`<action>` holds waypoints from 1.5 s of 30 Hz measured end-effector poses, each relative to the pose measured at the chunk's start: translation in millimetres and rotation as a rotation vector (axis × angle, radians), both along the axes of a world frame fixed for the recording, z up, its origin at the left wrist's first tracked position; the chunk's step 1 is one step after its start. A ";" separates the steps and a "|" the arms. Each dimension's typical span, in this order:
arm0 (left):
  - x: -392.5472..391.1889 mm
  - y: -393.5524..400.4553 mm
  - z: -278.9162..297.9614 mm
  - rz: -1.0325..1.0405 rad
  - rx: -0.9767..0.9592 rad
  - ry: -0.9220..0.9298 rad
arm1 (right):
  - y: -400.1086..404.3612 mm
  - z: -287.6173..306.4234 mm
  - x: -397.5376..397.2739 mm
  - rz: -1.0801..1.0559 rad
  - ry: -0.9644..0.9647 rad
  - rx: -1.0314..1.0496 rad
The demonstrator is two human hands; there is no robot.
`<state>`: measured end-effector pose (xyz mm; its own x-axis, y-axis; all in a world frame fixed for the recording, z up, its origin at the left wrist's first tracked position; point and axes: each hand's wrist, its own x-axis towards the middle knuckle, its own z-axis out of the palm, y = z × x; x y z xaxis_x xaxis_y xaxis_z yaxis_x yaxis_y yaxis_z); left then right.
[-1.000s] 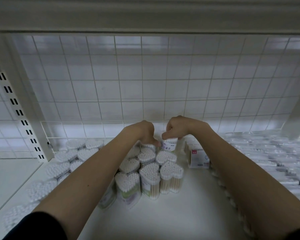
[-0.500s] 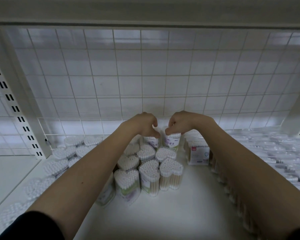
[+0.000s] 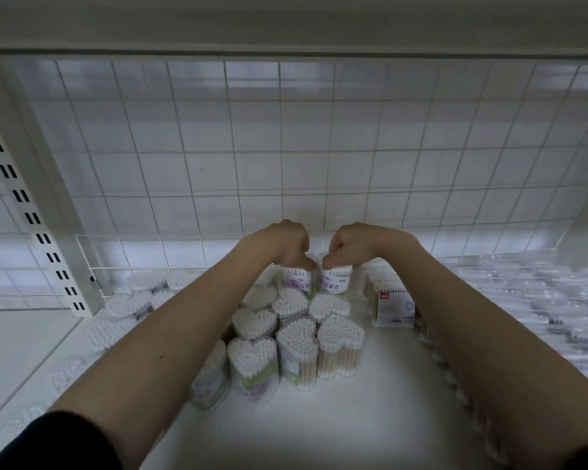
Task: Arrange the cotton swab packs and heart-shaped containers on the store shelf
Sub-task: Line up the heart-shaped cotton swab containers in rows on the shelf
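We have both hands raised since a second ago, left hand [image 3: 286, 244] and right hand [image 3: 348, 244] each curled onto a clear heart-shaped cotton swab container [image 3: 297, 283] [image 3: 335, 283] at the back of the white shelf [image 3: 353, 418], so the rear row looks nearly seated.

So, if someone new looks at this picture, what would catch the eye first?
First, the two bare hands at the back of the shelf: the left hand and right hand each grip the top of a heart container, side by side. Next, the cluster of heart containers full of white swabs in front of them at mid-shelf. Behind everything is a white wire grid.
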<state>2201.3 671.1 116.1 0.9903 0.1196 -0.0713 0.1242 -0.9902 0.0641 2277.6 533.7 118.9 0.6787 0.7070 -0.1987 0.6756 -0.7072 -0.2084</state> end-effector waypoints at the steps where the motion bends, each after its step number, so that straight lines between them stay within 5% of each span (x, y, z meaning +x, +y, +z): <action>1: 0.4 0.2 -2.0 -0.007 0.000 0.003 | 0.8 -0.5 -0.6 0.002 0.004 -0.007; 26: -4.6 7.5 -17.2 -0.023 -0.035 0.116 | -6.9 -12.4 -3.6 0.040 0.107 -0.048; 45: -7.7 6.9 -27.3 0.038 -0.125 0.032 | -4.3 -24.5 -3.0 0.065 -0.036 0.036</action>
